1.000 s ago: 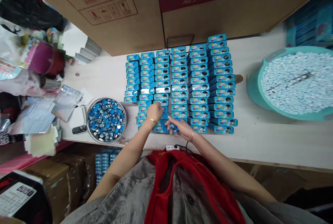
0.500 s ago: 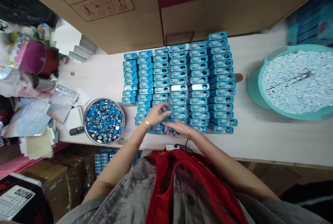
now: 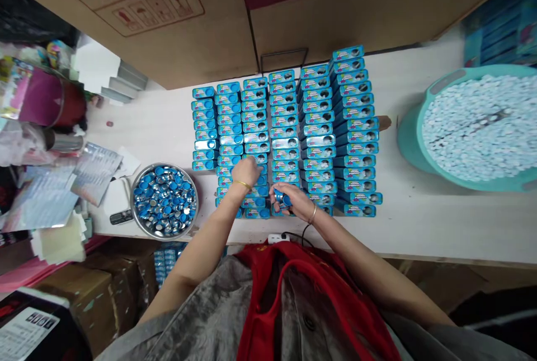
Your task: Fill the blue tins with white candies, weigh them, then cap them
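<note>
My left hand is closed in a fist on top of the third column of blue tins. Its fingers point away from me, and whatever lies under them is hidden. To its right, my right hand is curled palm-up around several blue caps, low over the fourth column. Blue round caps show in the tops of the tins in the left columns. Open round holes show in the tins of the right columns, some with white pieces inside.
A steel bowl of loose blue and silver caps stands at the left. At the right, a teal tub holds many small white pieces. Large cartons line the back. A white power strip lies at the front edge.
My left hand has gone from spread fingers to a fist and moved slightly left, away from my right hand. My right hand has shifted a little right, still holding caps.
</note>
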`<state>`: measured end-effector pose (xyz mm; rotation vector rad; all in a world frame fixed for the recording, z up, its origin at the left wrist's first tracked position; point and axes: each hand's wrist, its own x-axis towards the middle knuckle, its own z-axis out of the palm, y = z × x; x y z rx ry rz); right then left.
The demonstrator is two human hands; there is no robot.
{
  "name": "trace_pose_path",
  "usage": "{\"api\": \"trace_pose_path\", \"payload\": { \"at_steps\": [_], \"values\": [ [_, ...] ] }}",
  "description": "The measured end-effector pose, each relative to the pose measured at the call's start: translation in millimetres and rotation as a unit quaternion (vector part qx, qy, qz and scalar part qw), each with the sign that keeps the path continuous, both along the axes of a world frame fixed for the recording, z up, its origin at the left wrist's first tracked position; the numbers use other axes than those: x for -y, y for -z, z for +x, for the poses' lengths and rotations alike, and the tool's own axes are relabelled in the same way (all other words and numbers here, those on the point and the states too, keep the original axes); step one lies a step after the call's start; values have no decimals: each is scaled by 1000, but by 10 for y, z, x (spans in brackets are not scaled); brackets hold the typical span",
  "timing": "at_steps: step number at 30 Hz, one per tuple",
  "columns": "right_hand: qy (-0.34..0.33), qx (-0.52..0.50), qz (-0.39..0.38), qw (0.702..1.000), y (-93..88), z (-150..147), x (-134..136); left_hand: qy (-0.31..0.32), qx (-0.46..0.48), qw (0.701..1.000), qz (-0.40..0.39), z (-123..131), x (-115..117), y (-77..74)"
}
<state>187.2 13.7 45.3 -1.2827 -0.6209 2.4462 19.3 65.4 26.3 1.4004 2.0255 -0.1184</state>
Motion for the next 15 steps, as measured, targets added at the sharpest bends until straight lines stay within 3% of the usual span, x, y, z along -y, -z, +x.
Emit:
{"api": "trace_pose_path", "payload": {
  "at_steps": [7,12,15],
  "values": [
    [48,29,-7,998,31,-5,-15,2,8,1000,-20,-68,-91,17],
    [93,94,-17,991,111,-119,-32,43,177,983,22,-10,190,-159],
    [112,100,-20,988,140,-202,-84,59,258,964,28,75,318,-184]
  ]
}}
